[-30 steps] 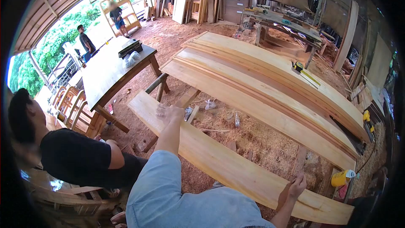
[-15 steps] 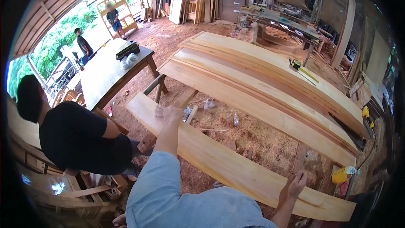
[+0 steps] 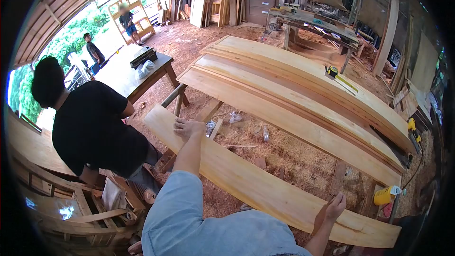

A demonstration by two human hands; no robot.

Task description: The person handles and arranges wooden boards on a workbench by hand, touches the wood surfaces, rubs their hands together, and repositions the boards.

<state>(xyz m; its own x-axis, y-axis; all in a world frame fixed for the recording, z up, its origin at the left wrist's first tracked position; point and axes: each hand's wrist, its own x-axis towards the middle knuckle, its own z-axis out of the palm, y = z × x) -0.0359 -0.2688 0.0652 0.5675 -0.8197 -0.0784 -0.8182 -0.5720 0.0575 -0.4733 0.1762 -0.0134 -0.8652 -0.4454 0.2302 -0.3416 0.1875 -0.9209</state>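
Note:
A long pale plank (image 3: 256, 187) lies in front of me, slanting from upper left to lower right. My left hand (image 3: 188, 128) rests on its upper left part, the fingers bent and pressed to the wood; whether something is under them is hidden. Near the right end, my right hand (image 3: 335, 207) is closed above the far edge of the plank, and what it may hold is too small to make out. Beyond the plank, several wide boards (image 3: 289, 106) lie side by side. A yellow tape measure (image 3: 332, 71) sits on the farthest board.
A person in a black shirt (image 3: 97, 128) stands close at my left. Behind is a table (image 3: 161, 64) bearing a black box. A yellow container (image 3: 385, 196) and a yellow power tool (image 3: 414, 130) are at the right. Two people stand farther back. Shavings cover the floor.
The person in black has moved up and to the right in view, now standing more upright, back towards me. My left hand has shifted slightly on the plank; my right hand has barely moved.

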